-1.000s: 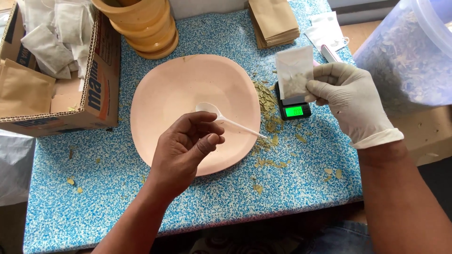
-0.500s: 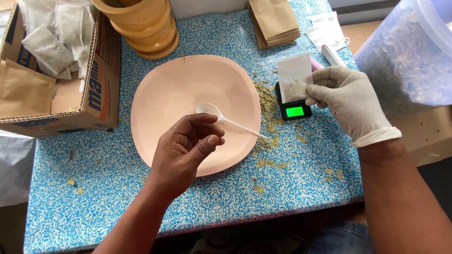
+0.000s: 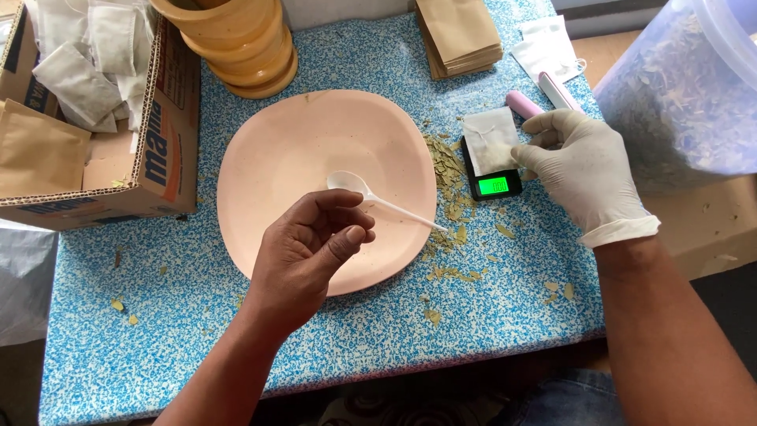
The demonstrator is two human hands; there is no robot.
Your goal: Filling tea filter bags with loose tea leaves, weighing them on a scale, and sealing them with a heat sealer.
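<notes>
My bare left hand hovers over a round pink plate, its fingers curled in with thumb against forefinger. A white plastic spoon lies on the plate just beyond the fingertips, its handle reaching the right rim; the hand does not grip it. My gloved right hand pinches the right edge of a small white sachet that rests on a little black scale with a lit green display.
Dried leaf bits are scattered by the plate on the blue speckled tabletop. A cardboard box of sachets stands at left, stacked tan bowls and brown bags at the back, and a clear tub of dried leaves at right.
The sachet has come down a little, from held above the scale to resting on it. My left hand has hardly moved.
</notes>
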